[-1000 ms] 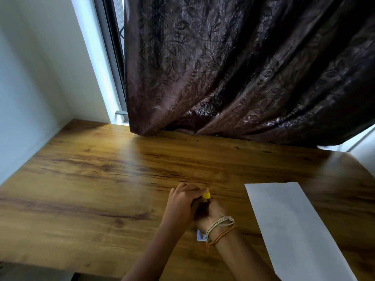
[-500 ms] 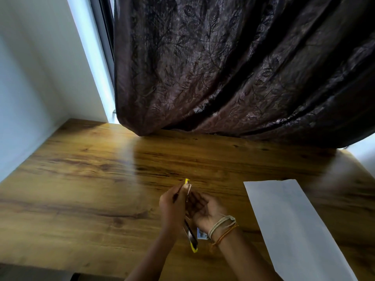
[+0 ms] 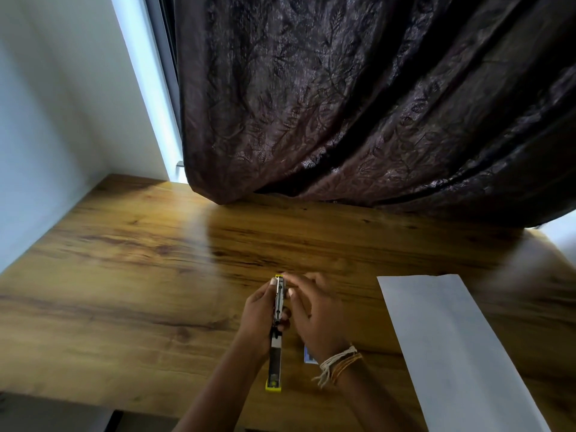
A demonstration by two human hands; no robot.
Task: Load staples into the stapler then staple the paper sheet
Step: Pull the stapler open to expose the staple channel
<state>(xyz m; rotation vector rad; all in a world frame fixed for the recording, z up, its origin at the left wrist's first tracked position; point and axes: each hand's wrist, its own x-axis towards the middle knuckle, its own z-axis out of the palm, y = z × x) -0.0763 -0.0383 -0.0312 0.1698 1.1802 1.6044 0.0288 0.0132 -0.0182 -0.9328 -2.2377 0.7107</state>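
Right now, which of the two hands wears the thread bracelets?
The right hand, beside the opened stapler: white and orange threads circle its wrist. The left hand has a bare wrist.

I see two bare forearms, no sleeves on either, coming up from the bottom edge. My left hand (image 3: 260, 310) wears nothing that I can make out. My right hand (image 3: 314, 313) has bands at the wrist: a white thread bracelet (image 3: 335, 360) with loose frayed ends hanging down, and just beside it thin orange cords (image 3: 347, 366) wound round.
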